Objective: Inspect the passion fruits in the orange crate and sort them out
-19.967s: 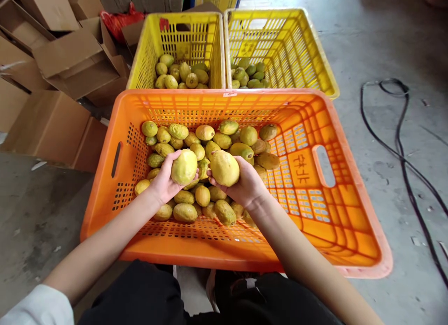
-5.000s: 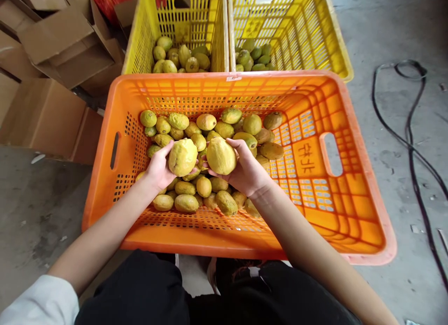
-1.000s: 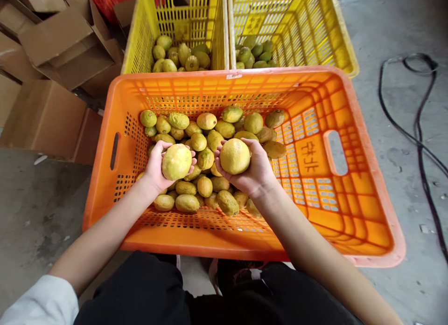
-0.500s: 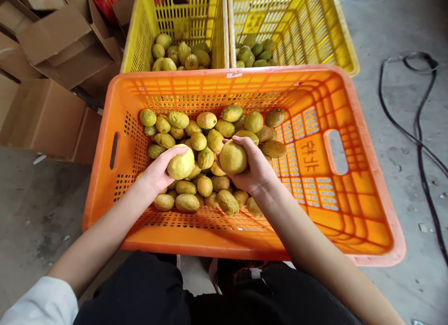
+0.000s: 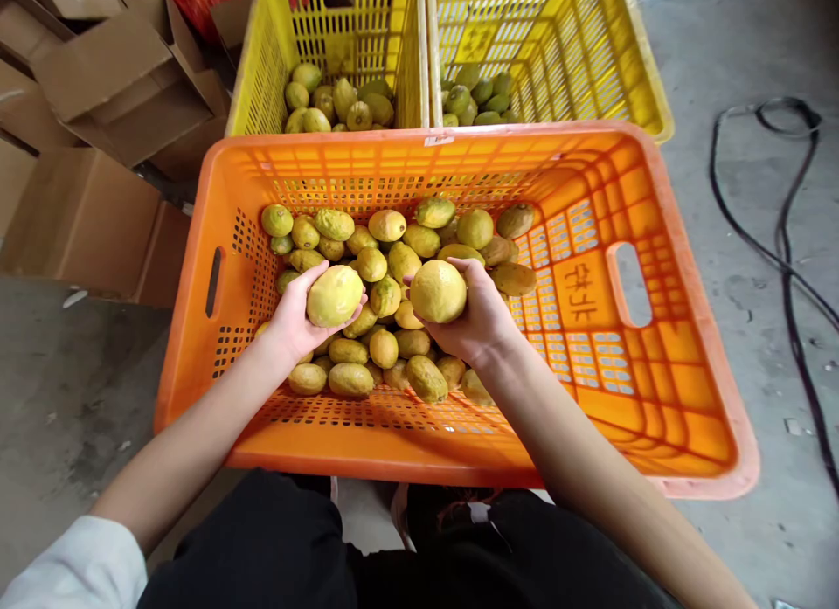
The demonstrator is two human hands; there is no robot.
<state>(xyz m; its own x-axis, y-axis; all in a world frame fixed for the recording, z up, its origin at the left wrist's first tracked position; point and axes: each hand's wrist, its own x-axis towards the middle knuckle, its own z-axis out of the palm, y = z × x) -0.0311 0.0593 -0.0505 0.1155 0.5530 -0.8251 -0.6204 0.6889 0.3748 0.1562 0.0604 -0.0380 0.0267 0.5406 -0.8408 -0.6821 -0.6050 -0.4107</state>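
Observation:
A pale yellow, rounded fruit (image 5: 334, 296) rests in the palm of my left hand (image 5: 294, 323), with the thumb and fingers curled about its sides. My right hand (image 5: 483, 319) grips a second yellow fruit (image 5: 439, 291), slightly darker and rounder. Both are held side by side, a short gap apart, above an orange plastic crate (image 5: 564, 430). Beneath my hands lies a layer of similar yellow-green fruits (image 5: 350, 380), many oval and some wrinkled or brownish. My hands hide part of that layer.
Beyond the orange crate stand two yellow crates, the left one (image 5: 262, 76) holding yellowish fruits and the right one (image 5: 577, 58) greener ones. Cardboard boxes (image 5: 98, 216) are heaped at the left. A black cable (image 5: 783, 233) lies on the floor at the right.
My left hand has turned and opened out more under its fruit, showing a different side of it. The fruit in my right hand has rolled slightly within the grip.

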